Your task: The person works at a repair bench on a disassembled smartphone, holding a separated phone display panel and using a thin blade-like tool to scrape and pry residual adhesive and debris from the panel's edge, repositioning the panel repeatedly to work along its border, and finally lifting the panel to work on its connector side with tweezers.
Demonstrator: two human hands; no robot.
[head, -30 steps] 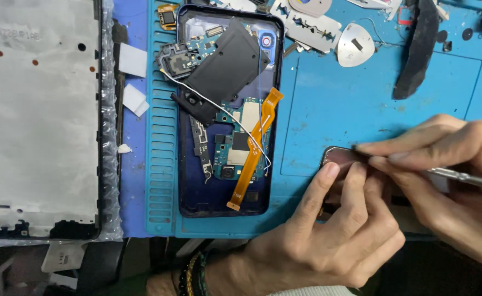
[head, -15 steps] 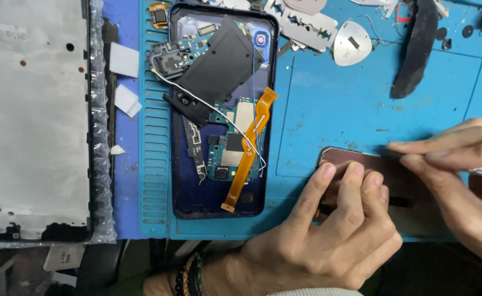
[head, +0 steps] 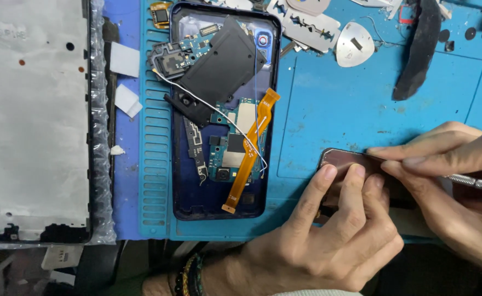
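- Fingers of the left hand [head: 334, 241] lie spread and flat on a dark brown rectangular phone panel [head: 346, 160], pinning it to the blue silicone repair mat [head: 361, 104] near its lower right, seemingly so it cannot slide; the hand grips nothing
- right hand [head: 460, 181] is pinched closed on a thin metal tool [head: 474, 182], its tip hidden by the fingers at the panel's top edge; held low like a pen, probably for control
- opened blue phone shell [head: 224, 109] with loose black cover and orange flex cable lies apart on the desk, out of the way
- white screen frame [head: 30, 120] is parked far left
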